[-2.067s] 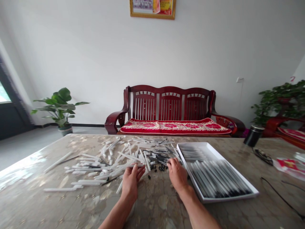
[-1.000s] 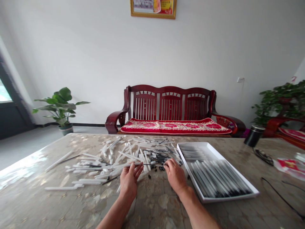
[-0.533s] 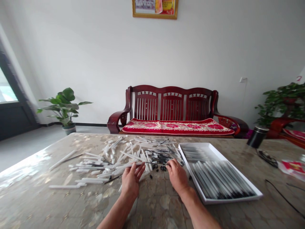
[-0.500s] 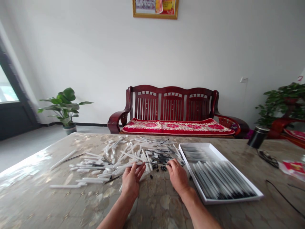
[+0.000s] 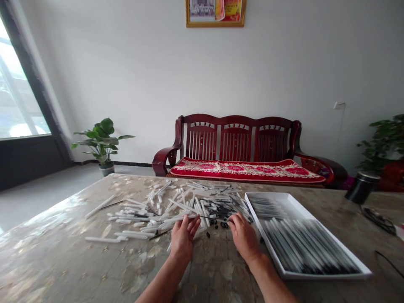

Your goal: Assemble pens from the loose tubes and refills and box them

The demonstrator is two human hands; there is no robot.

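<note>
My left hand (image 5: 183,240) is closed on a white pen barrel, and a thin black refill (image 5: 206,217) sticks out of it to the right. My right hand (image 5: 244,237) has its fingers pinched together beside several small black plugs (image 5: 224,225); what sits between the fingertips, if anything, I cannot make out. Beyond both hands spreads a loose pile of white pen parts (image 5: 176,206), with dark pieces (image 5: 217,206) mixed in on its right side. To the right of my right hand stands a shallow white box (image 5: 303,206) holding rows of assembled pens (image 5: 312,244).
The patterned tabletop (image 5: 104,269) carries everything. A black cylinder (image 5: 362,187) and a coiled cable (image 5: 378,221) are at the right. A red wooden bench (image 5: 236,139) stands behind the table, and a potted plant (image 5: 104,141) is on the floor at left.
The view has turned a little to the left, so the scene sits further right. Both hands keep nearly the same pose over the parts.
</note>
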